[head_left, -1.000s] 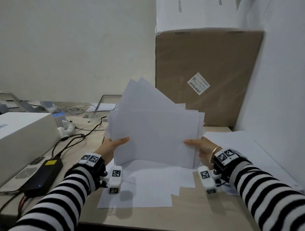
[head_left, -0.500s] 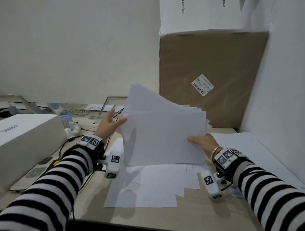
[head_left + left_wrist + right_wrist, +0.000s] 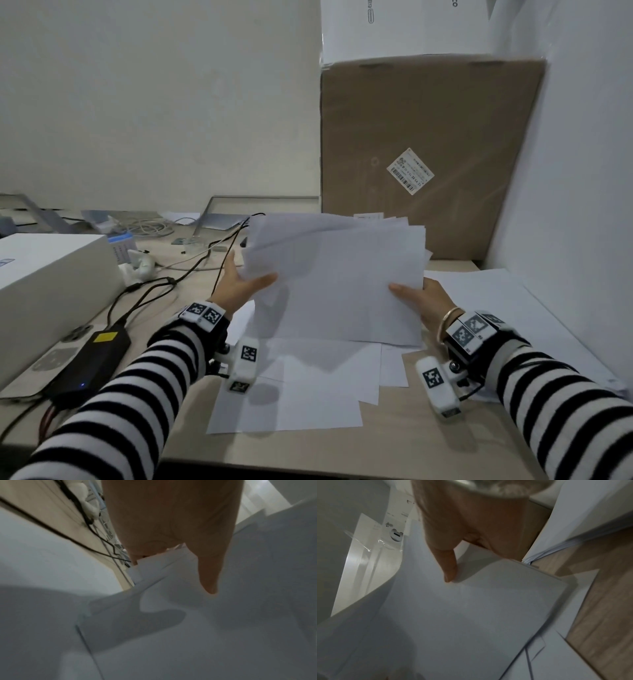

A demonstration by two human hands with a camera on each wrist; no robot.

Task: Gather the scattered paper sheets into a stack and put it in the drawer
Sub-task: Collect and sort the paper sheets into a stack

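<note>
- Head view: a loose bundle of paper sheets [image 3: 337, 284] is held upright above the counter [image 3: 394, 455], its long axis running left to right between the two hands.
- Left hand [image 3: 239, 286]: pinches the bundle's left edge, thumb on the near face, fingers [image 3: 228, 265] behind; here the sheets fan out unevenly at the upper left corner.
- Right hand [image 3: 423, 301]: pinches the right edge, thumb on the near face; the right wrist view shows that thumb pressed flat on the top sheet.
- Bottom edge of the bundle hangs just above more sheets on the counter [image 3: 298, 387], which lie directly beneath, equally near either hand.
- Judgement: squaring calls for tapping the lower long edge down; the splayed left corner needs most correction.
- Drawer: not in view.
</note>
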